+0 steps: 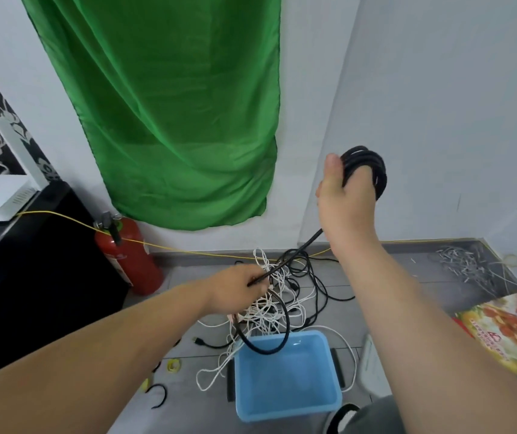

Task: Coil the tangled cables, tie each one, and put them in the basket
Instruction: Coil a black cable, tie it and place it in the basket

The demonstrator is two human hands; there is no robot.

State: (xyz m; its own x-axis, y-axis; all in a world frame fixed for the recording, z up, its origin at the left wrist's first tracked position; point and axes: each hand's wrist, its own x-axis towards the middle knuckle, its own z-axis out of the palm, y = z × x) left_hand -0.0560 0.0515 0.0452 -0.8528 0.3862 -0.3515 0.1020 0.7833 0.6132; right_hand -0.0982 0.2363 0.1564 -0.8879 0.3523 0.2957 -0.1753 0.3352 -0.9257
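Observation:
My right hand (pixel 343 195) is raised and grips a coil of black cable (pixel 368 166) looped round its fingers. From the coil the same black cable runs taut down and left to my left hand (pixel 235 288), which pinches it, then hangs in a loop over the basket. A tangle of white and black cables (pixel 285 296) lies on the grey floor under my left hand. The blue plastic basket (pixel 335 399) stands on the floor just in front of the tangle, with nothing inside but the hanging loop's shadow.
A red fire extinguisher (pixel 132 258) stands at the wall on the left, beside a black cabinet (pixel 31 277). A thin yellow wire (pixel 188 252) runs along the wall base. Small tape rolls and ties (pixel 172 364) lie left of the basket. A grey wire heap (pixel 467 264) lies at the right.

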